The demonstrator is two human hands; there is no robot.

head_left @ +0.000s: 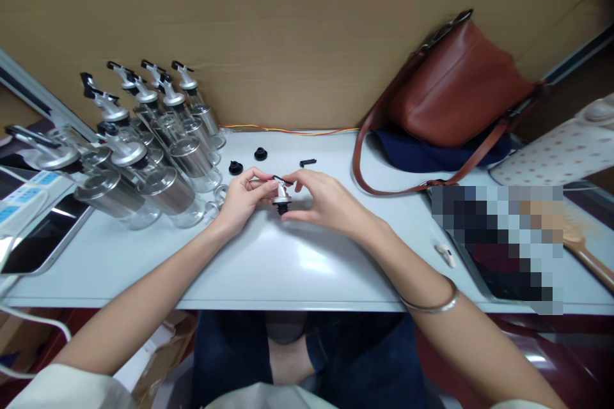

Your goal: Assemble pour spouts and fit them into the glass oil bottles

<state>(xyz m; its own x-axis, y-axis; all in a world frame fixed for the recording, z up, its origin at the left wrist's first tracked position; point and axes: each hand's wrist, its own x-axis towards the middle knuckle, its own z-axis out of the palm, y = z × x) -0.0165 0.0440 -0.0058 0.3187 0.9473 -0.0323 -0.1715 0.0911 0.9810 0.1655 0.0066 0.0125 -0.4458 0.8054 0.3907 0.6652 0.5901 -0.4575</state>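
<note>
Over the middle of the white table, a silver pour spout (281, 193) with a black ribbed stopper is held upright between both hands. My left hand (245, 199) pinches its upper side between thumb and fingers. Closed around the other side is my right hand (329, 203), with its index finger by the black lever on top and its thumb at the stopper's lower end. Just beyond the hands lie two black round caps, a near cap (235, 168) and a farther cap (260, 153). A loose black lever piece (307, 162) rests to their right.
Several glass bottles with metal sleeves and pour spouts (165, 188) stand at left, beside a tablet (48, 236) and a power strip (29, 195). A brown leather bag (460, 86), speckled bottle (559, 144), earbud (445, 255) and wooden brush (588, 259) are at right. Cardboard (288, 32) stands behind.
</note>
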